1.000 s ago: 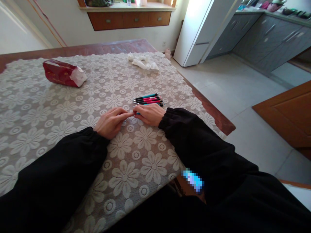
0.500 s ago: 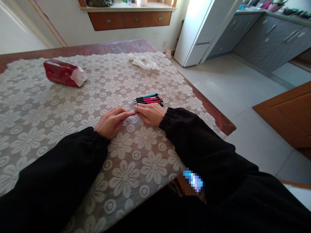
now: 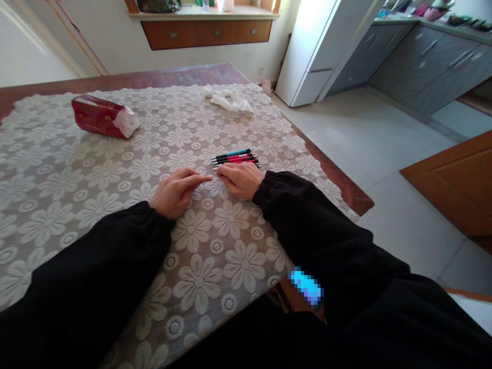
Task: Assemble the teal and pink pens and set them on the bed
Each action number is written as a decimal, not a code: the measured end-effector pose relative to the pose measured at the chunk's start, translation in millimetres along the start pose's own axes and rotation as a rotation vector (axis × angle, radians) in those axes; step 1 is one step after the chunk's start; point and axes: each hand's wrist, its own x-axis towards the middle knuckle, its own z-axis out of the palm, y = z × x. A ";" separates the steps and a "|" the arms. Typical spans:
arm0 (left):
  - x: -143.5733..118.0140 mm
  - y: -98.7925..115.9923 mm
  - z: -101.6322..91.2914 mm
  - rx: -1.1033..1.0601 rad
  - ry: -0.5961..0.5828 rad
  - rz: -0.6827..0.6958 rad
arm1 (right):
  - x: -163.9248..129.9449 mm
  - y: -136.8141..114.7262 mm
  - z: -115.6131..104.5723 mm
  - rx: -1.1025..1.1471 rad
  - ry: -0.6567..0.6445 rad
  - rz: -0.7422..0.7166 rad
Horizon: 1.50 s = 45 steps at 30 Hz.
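A row of several pens (image 3: 235, 157), teal, red and black, lies side by side on the white lace tablecloth (image 3: 96, 174). My right hand (image 3: 241, 180) rests palm down against the near side of the row, its curled fingers touching the nearest pen; whatever is under the fingers is hidden. My left hand (image 3: 176, 192) lies on the cloth just left of it, its index finger stretched toward the right hand's fingertips with nothing visible in it. Both arms wear black sleeves.
A red tissue pack (image 3: 103, 117) lies at the far left of the table and crumpled white tissue (image 3: 229, 98) at the far middle. The table's right edge (image 3: 338, 182) runs close to my right arm. A white fridge (image 3: 319, 48) and grey cabinets (image 3: 426, 56) stand beyond.
My right hand has shifted slightly toward the row of pens, and the teal tip seen under its fingers a second ago is now hidden. The left index finger has straightened a little.
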 end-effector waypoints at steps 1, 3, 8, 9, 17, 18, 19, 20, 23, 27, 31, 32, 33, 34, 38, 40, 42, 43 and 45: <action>0.1 -0.3 -0.2 -0.007 -0.007 -0.002 | 0.0 0.1 -0.4 0.001 0.001 0.004; 0.1 -0.6 -0.6 -0.011 -0.023 -0.004 | 0.0 0.1 -1.2 0.000 0.007 0.002; -0.4 -0.4 0.2 0.049 -0.046 -0.017 | -0.5 1.2 -2.2 -0.016 0.001 0.004; -0.2 -0.4 0.7 0.056 -0.029 -0.037 | -0.6 1.7 -1.9 -0.021 0.004 0.005; 1.6 2.0 2.2 0.024 0.069 -0.150 | -0.5 -0.3 -0.1 -0.051 -0.042 -0.067; 1.4 3.1 1.9 0.046 0.043 -0.097 | -0.5 -1.4 -0.6 -0.061 -0.055 -0.070; 1.3 4.3 1.6 0.067 0.023 -0.051 | -0.5 -2.3 -1.1 -0.070 -0.065 -0.073; 1.2 5.4 1.4 0.083 0.008 -0.020 | -0.6 -2.8 -1.7 -0.078 -0.073 -0.076; 1.2 7.9 0.9 0.098 -0.003 -0.008 | -0.9 -1.7 -3.6 -0.093 -0.078 -0.092; 1.5 8.2 1.0 0.074 0.004 -0.026 | -1.7 4.0 -7.9 -0.089 -0.054 -0.097; 1.2 7.1 1.8 0.047 0.013 -0.031 | -2.9 10.4 -14.7 -0.103 -0.066 -0.047; 1.1 6.7 2.1 0.041 0.014 -0.042 | -3.3 12.0 -16.0 -0.109 -0.069 -0.034; 1.1 6.3 2.4 0.036 0.017 -0.059 | -3.6 13.2 -16.9 -0.109 -0.072 -0.030; 1.0 6.0 2.6 0.028 0.023 -0.079 | -3.9 14.0 -17.1 -0.102 -0.073 -0.033; 1.0 5.3 2.6 -0.023 0.058 -0.142 | -3.2 8.5 -12.6 -0.037 -0.116 -0.077; 1.3 5.9 1.7 -0.021 0.044 -0.126 | -1.6 1.2 -9.6 -0.047 -0.169 -0.070; 1.7 6.8 0.5 0.010 0.010 -0.093 | 0.2 -5.6 -8.8 -0.080 -0.215 -0.056; 1.9 7.1 0.1 0.021 -0.003 -0.083 | 0.9 -7.9 -9.8 -0.096 -0.231 -0.049; 2.1 7.0 -0.3 0.025 -0.014 -0.088 | 1.3 -9.1 -14.8 -0.122 -0.257 -0.030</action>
